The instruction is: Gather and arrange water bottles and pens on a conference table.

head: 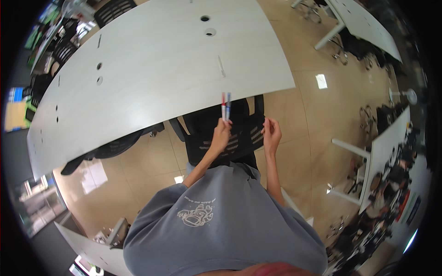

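Note:
My left hand [222, 134] is closed around the lower ends of two pens, a red-and-white pen [223, 106] and a blue-and-white pen [228, 107]. They point away from me, side by side, near the edge of a long white table [155, 69]. To the right, my right hand [272, 131] is raised beside the backrest of a black mesh office chair [228, 138], its fingers bent and the thumb close to the index finger. Whether anything small sits between those fingertips cannot be told. The chair stands between me and the table.
Cable holes, some with round covers [210, 32] beside them, dot the tabletop. A thin pale object [221, 66] lies near its right end. Another black chair [117, 146] is tucked in at the left. More white desks [386, 155] stand to the right, over a tiled floor [286, 165].

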The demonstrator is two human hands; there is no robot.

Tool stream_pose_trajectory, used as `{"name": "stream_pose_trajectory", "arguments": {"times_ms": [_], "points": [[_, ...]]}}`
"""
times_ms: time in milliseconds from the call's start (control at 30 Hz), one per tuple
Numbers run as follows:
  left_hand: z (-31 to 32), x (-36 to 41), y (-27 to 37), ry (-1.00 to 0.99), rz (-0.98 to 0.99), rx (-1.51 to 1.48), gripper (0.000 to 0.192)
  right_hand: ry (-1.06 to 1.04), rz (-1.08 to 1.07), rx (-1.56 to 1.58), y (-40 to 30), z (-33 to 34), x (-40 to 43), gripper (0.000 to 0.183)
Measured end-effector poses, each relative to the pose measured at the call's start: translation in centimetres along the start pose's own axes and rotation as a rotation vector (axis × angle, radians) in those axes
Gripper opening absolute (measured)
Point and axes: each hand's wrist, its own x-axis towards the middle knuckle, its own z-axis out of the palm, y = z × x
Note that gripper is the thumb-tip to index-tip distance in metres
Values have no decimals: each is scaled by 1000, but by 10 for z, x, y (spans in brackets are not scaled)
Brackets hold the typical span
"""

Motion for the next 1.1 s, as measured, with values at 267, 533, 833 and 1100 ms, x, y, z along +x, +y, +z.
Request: {"name": "stream_pose_trajectory", "arguments": {"times_ms": [267,533,833,1100], "points": [[-37,165,14,337,-119,-324,27,-446,-269,-416,73,132,220,40],[9,198,22,633,-13,-278,27,-712,-370,-771,95,234,273,40],[91,85,41,675,98,-396,36,-1113,45,-135,52,112,222,29],[178,35,53,577,159,-157,37,-1210,-335,-191,-55,-10,149,15]]}}
